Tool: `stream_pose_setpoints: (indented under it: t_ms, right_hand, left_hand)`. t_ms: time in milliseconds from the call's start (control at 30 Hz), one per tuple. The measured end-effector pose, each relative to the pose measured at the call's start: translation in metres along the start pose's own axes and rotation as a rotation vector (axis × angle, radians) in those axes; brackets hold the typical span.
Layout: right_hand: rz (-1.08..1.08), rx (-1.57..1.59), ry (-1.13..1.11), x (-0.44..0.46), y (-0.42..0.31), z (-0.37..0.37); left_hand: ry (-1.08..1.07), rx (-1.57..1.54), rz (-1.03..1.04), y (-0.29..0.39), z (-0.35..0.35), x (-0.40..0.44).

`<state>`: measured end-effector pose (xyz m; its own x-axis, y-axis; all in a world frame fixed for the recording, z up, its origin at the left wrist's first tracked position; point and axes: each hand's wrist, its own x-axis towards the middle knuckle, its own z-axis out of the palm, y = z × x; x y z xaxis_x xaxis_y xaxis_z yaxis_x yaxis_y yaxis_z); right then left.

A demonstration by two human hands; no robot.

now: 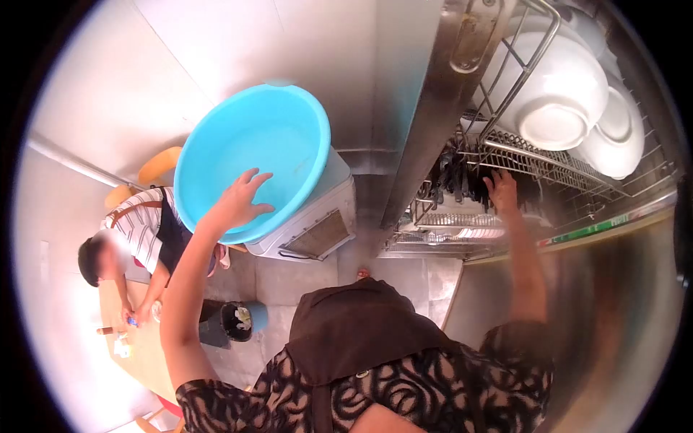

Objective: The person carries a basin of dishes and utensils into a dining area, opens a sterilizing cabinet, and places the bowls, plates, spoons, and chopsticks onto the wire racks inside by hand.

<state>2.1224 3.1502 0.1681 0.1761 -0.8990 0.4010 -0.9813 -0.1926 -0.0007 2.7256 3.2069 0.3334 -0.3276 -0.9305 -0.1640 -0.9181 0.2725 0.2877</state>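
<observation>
My left hand point(245, 196) is open over the near rim of a large light-blue plastic basin point(263, 137), fingers spread and holding nothing. No contents show in the basin, which sits on top of a white box-like appliance point(317, 224) with a dark front panel. My right hand point(503, 191) reaches into a metal dish cabinet, below a wire rack point(548, 162). Its fingers are apart beside a cluster of dark, thin items point(462, 177) whose kind I cannot make out. Whether the fingertips touch them is unclear.
White bowls point(556, 94) lie upside down on the upper rack at right. The cabinet's steel edge point(440, 108) stands between basin and racks. At left, a person in a striped shirt point(137, 224) leans over a wooden table point(144, 353). A bin point(236, 321) stands on the tiled floor.
</observation>
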Motion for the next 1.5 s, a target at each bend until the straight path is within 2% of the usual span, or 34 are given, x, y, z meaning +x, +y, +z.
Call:
stream_pose_setpoints:
  t_ms: [67,100,167,200,233,267,300,333,367,467,533,600,733,800,833,900,933,1000,1033,1167,1233,1300,1367,1433,1467,1500]
  right_hand:
    - [-0.013,-0.111,0.132,-0.001,0.002,0.003]
    - [0.068,-0.086,-0.002,0.001,0.001,-0.01]
    - [0.078,-0.108,0.221,-0.006,0.003,-0.01]
    - [0.337,0.28,0.24,-0.008,-0.029,-0.045]
    - [0.509,0.94,0.371,-0.034,-0.011,-0.027]
    - [0.64,1.582,0.674,-0.059,0.004,-0.012]
    - [0.694,0.58,0.52,-0.088,-0.041,-0.049]
    - [0.8,1.009,0.616,-0.135,-0.027,-0.026]
    - [0.871,1.015,0.573,-0.171,-0.039,-0.017]
    - [0.863,0.916,0.24,-0.225,-0.131,-0.005]
    - [0.752,0.924,-0.031,-0.236,-0.194,0.003]
    - [0.618,0.923,-0.257,-0.251,-0.242,-0.001]
    - [0.391,0.925,-0.555,-0.263,-0.314,-0.011]
    - [0.309,0.912,-0.648,-0.265,-0.337,-0.019]
    - [0.282,0.907,-0.679,-0.269,-0.346,-0.024]
    - [0.243,0.89,-0.722,-0.278,-0.359,-0.031]
    - [0.222,0.885,-0.735,-0.281,-0.366,-0.033]
    - [0.175,0.866,-0.779,-0.284,-0.373,-0.034]
    - [0.143,0.86,-0.795,-0.285,-0.376,-0.032]
    - [-0.011,0.838,-0.867,-0.273,-0.396,-0.023]
    - [-0.124,0.836,-0.913,-0.261,-0.407,-0.017]
    - [-0.262,0.837,-0.96,-0.236,-0.426,-0.008]
    - [-0.431,0.842,-1.009,-0.21,-0.45,0.003]
    - [-0.613,0.845,-1.04,-0.178,-0.49,0.015]
    - [-0.709,0.849,-1.047,-0.161,-0.516,0.021]
    - [-0.815,0.858,-1.048,-0.145,-0.545,0.025]
  left_hand:
    - [0.0,0.007,0.009,-0.002,0.004,0.002]
    - [0.004,0.02,0.001,-0.006,0.004,-0.001]
    - [0.015,-0.052,0.018,-0.01,0.005,-0.004]
    - [0.038,-0.049,0.02,-0.012,0.006,-0.007]
    - [0.058,-0.047,0.022,-0.012,0.009,-0.009]
    - [0.077,-0.067,0.048,-0.015,0.013,-0.011]
    - [0.086,-0.053,0.027,-0.009,0.011,-0.018]
    - [0.1,-0.041,0.008,-0.004,0.008,-0.023]
    - [0.146,-0.05,0.011,-0.006,0.014,-0.024]
    - [0.218,-0.134,0.037,-0.011,0.021,-0.033]
    - [0.277,-0.256,0.059,-0.007,0.016,-0.043]
    - [0.248,-0.247,0.051,0.008,0.008,-0.06]
    - [0.176,-0.141,0.125,0.007,0.017,-0.083]
    - [0.423,-0.007,0.222,0.005,0.034,-0.09]
    - [0.418,-0.023,0.245,0.003,0.04,-0.096]
    - [0.679,-0.146,0.365,-0.004,0.048,-0.111]
    - [0.678,-0.153,0.384,-0.007,0.053,-0.119]
    - [0.847,-0.327,0.425,-0.024,0.062,-0.137]
    - [0.857,-0.325,0.41,-0.037,0.068,-0.146]
    - [1.052,-0.423,-0.001,-0.128,0.095,-0.186]
    - [1.209,-0.34,-0.298,-0.198,0.123,-0.204]
    - [1.262,-0.217,-0.664,-0.269,0.154,-0.235]
    - [1.179,-0.308,-1.003,-0.32,0.183,-0.278]
    - [0.871,-0.412,-1.514,-0.325,0.179,-0.316]
    - [0.888,-0.407,-1.53,-0.339,0.184,-0.333]
    - [0.804,-0.397,-1.593,-0.355,0.197,-0.351]
